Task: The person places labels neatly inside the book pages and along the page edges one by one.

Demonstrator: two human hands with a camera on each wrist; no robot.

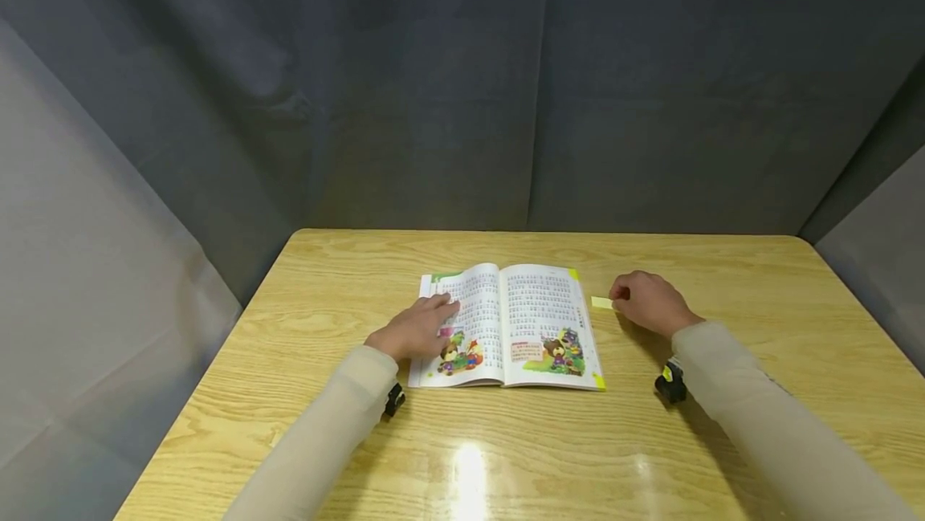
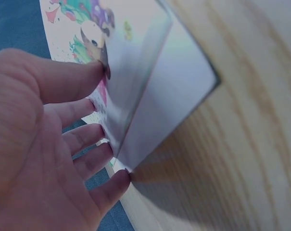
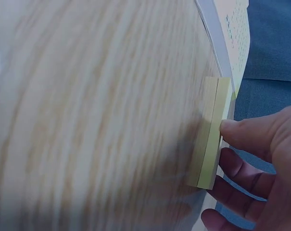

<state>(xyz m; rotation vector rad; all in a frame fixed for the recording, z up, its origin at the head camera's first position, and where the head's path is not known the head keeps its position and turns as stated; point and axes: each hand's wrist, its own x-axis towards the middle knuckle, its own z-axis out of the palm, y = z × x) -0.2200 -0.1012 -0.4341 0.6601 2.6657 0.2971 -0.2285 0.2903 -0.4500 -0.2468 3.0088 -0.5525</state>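
Observation:
An open picture book (image 1: 540, 312) lies on the wooden table, with printed lines and colourful cartoon animals at the foot of both pages. My left hand (image 1: 419, 327) rests on the outer part of its left page, fingers extended. In the left wrist view that hand's thumb (image 2: 73, 79) touches the page over the drawing, and the fingers lie along the book's edge (image 2: 159, 101). To the right of the book, my right hand (image 1: 653, 301) pinches a narrow yellow sticky note pad (image 3: 213, 139) between thumb and fingers. The pad's left end sticks out towards the book in the head view.
The wooden table (image 1: 347, 264) has rounded far corners. A dark grey curtain (image 1: 433, 103) hangs behind it, and pale cloth (image 1: 87, 264) hangs at the left side. Each wrist carries a small black camera (image 1: 672, 386).

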